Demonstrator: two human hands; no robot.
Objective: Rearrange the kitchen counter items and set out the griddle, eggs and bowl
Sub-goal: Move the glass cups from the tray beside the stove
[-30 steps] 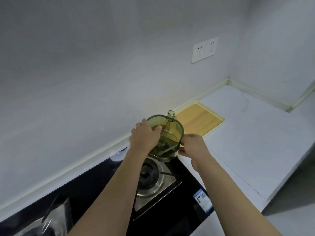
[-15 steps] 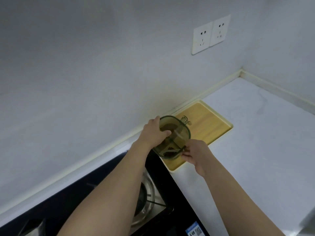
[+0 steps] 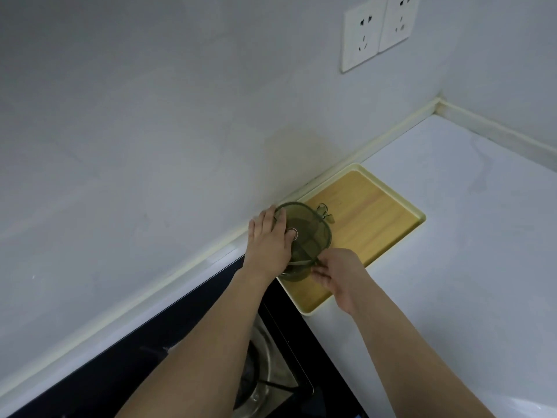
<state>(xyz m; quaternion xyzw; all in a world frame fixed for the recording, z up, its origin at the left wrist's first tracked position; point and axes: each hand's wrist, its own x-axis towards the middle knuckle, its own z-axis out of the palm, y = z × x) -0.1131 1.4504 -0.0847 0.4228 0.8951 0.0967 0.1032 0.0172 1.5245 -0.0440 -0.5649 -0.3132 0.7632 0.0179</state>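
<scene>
A see-through green jug (image 3: 310, 233) with a lid and a small clip at its far rim stands at the left end of a wooden tray (image 3: 370, 218) with a cream rim. My left hand (image 3: 269, 241) wraps round the jug's left side, thumb over the rim. My right hand (image 3: 337, 271) pinches the jug's thin handle at its near side. The jug's base is partly hidden by both hands.
The tray lies on a white counter (image 3: 467, 251) against the grey wall. A black gas hob (image 3: 193, 342) with a steel burner (image 3: 262, 375) sits to the left, touching the tray's corner. Two wall sockets (image 3: 379, 28) are above. The counter ends in a corner at right.
Both hands carried the green jug from above the hob burner rightwards onto the left end of the wooden tray. The view has swung right and closer.
</scene>
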